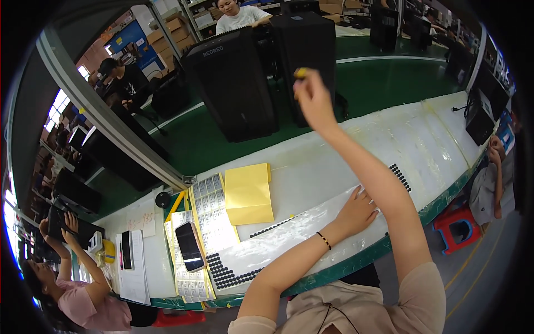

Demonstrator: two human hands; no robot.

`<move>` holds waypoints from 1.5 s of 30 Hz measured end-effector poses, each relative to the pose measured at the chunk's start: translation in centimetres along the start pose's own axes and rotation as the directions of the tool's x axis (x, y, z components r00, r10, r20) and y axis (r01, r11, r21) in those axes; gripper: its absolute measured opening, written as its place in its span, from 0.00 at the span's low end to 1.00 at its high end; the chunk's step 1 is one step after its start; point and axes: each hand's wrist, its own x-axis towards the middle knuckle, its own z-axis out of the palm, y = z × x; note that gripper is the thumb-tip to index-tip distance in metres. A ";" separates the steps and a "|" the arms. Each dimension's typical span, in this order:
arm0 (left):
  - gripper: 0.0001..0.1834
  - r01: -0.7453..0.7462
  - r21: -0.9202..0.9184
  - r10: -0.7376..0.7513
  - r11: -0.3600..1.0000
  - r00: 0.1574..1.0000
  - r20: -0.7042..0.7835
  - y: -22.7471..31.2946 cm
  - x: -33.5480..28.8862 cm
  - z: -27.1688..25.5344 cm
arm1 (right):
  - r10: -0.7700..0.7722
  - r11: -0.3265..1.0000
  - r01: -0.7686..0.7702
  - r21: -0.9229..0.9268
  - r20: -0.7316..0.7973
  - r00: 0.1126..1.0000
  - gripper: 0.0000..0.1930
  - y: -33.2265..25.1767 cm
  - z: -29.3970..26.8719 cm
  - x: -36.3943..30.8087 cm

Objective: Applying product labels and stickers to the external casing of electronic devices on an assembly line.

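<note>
My left hand (356, 212) lies with fingers stretched out on a glossy, see-through sheet (300, 239) on the bench. Rows of small black round pads (229, 273) sit at the sheet's lower left, and more black pads (400, 177) show beyond my right forearm. My right hand (316, 106) is raised over the bench's far side, in front of a tall black speaker (306, 47). Its fingers are pinched on a small yellow thing (301, 73), too blurred to name.
Yellow paper (248, 195), printed label sheets (210, 195) and a phone (190, 246) lie at the left. Another black speaker (231, 83) stands across the bench. A metal post (111, 117) rises at the left. Co-workers sit on both sides; a red stool (457, 229) stands at right.
</note>
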 end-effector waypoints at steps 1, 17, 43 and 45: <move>0.21 -0.009 -0.011 0.009 1.000 1.000 -0.004 0.2 0.2 0.0 | 0.192 0.981 -0.184 -0.057 0.226 0.955 0.17 -0.9 -0.2 -2.8; 0.26 -0.029 -0.093 0.033 0.995 0.999 0.040 0.6 -0.3 0.5 | 0.475 0.773 -0.614 0.156 0.500 0.724 0.11 -0.5 2.4 -11.2; 0.07 0.148 0.295 0.035 0.944 0.844 -0.535 10.9 -1.1 -23.0 | -0.069 0.997 0.072 -0.039 0.091 0.993 0.16 -16.7 -16.1 -15.2; 0.06 0.137 0.277 0.030 0.951 0.852 -0.523 11.1 -0.9 -22.8 | -0.142 0.973 0.149 -0.177 0.048 0.989 0.16 -16.4 -16.4 -15.3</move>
